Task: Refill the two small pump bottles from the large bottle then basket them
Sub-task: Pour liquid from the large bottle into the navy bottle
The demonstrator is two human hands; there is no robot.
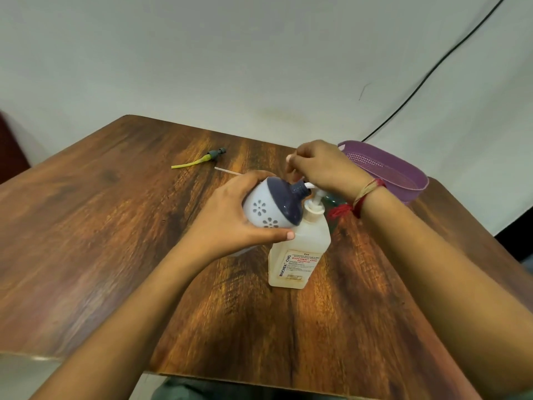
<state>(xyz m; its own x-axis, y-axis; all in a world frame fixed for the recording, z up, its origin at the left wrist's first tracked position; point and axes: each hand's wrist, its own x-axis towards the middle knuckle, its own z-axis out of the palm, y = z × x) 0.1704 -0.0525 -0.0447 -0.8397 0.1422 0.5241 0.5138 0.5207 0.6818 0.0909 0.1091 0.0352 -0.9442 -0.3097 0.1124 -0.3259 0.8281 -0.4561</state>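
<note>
Two hands busy mid-refill: our left hand (230, 215) grips the small round bottle (268, 206) tilted, neck against the spout of the large bottle (300, 255) at mid-table (115, 226), our right hand (326, 168) curls over its pump (317, 197); next, we judge, steady presses without dribbling.

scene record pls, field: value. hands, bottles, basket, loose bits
left hand: grips small pump bottle, tilted, open neck at the large bottle's nozzle
right hand: on top of large bottle pump; finger grip unclear
large bottle: upright on table
basket: purple, back right, beyond right wrist
loose pump: yellow tube, lying on table, back left
</note>
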